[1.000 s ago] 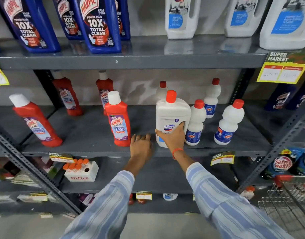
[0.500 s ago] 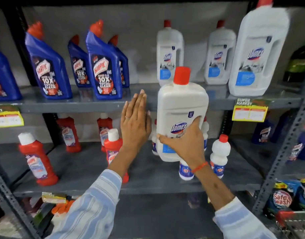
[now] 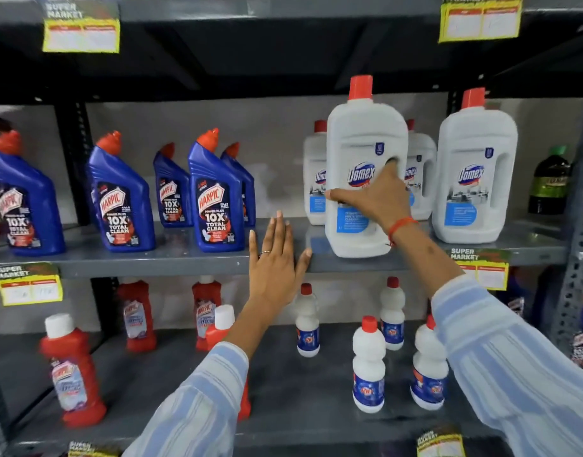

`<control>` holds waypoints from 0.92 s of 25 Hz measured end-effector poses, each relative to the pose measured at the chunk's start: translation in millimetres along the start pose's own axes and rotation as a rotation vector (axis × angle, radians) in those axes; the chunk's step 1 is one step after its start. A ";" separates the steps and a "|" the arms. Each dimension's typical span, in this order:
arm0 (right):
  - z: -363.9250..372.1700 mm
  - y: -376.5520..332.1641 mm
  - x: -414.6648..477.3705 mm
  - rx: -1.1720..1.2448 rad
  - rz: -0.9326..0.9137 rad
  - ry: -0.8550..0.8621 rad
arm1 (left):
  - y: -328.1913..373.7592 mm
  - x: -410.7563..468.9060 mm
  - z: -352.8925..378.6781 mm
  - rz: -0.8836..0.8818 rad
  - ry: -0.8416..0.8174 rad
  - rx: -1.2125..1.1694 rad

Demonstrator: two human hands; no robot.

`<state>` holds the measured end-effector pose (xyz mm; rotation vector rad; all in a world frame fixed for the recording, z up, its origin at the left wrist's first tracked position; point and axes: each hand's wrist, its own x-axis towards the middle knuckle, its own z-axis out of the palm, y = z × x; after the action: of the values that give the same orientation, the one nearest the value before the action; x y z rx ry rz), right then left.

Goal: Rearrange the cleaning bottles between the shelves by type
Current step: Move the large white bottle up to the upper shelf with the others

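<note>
My right hand (image 3: 374, 197) grips a large white Domex bottle (image 3: 362, 140) with a red cap, which stands near the front edge of the upper grey shelf (image 3: 184, 262). Three more white Domex bottles (image 3: 474, 173) stand behind and to its right. My left hand (image 3: 276, 258) is flat with fingers spread against the shelf's front edge, holding nothing. Several blue Harpic bottles (image 3: 215, 196) fill the left half of that shelf. On the lower shelf (image 3: 283, 390) stand red Harpic bottles (image 3: 69, 367) at left and small white bottles (image 3: 369, 364) with red caps at right.
A dark green bottle (image 3: 549, 183) stands at the far right of the upper shelf. Yellow price tags (image 3: 29, 285) hang from the shelf edges. A perforated metal upright (image 3: 577, 258) borders the right side. Another shelf runs overhead.
My right hand has lifted the white Domex bottle from the lower shelf up onto the upper shelf. My left hand rose from the lower shelf to the upper shelf's edge. The view tilted upward.
</note>
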<state>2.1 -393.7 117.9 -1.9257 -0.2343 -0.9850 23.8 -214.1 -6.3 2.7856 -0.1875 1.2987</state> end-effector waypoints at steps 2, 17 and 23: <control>9.3 5.6 10.1 0.005 0.022 -0.013 | -0.4 0.6 -0.4 0.008 -0.009 0.014; 49.2 18.7 32.3 -0.025 -0.003 -0.086 | -3.9 2.1 3.3 0.003 -0.015 0.015; 52.3 19.1 31.1 -0.031 -0.008 -0.063 | -0.2 1.3 1.0 -0.011 0.008 0.004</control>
<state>60.8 -369.1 114.8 -1.9879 -0.2647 -0.9387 25.4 -214.1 -6.0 2.7799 -0.1690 1.3085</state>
